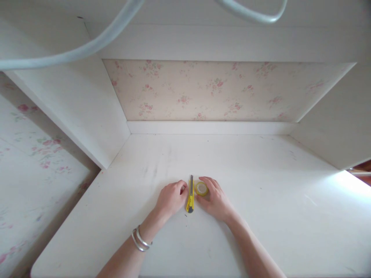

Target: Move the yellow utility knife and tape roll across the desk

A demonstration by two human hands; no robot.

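Note:
A yellow utility knife [190,197] lies on the white desk [261,216], pointing away from me. Just right of it sits a small yellow roll of tape [201,188]. My left hand [171,197] rests left of the knife with its fingers curled under, fingertips close to the handle; I cannot see anything inside them. My right hand [213,197] curves around the roll, thumb and fingers touching its sides. Silver bracelets [140,239] circle my left wrist.
White side panels [87,116] stand on both sides of the desk, with floral wallpaper [208,90] at the back. A pale cable [87,46] hangs across the top of the view. Bright light falls on the desk's right edge [350,181].

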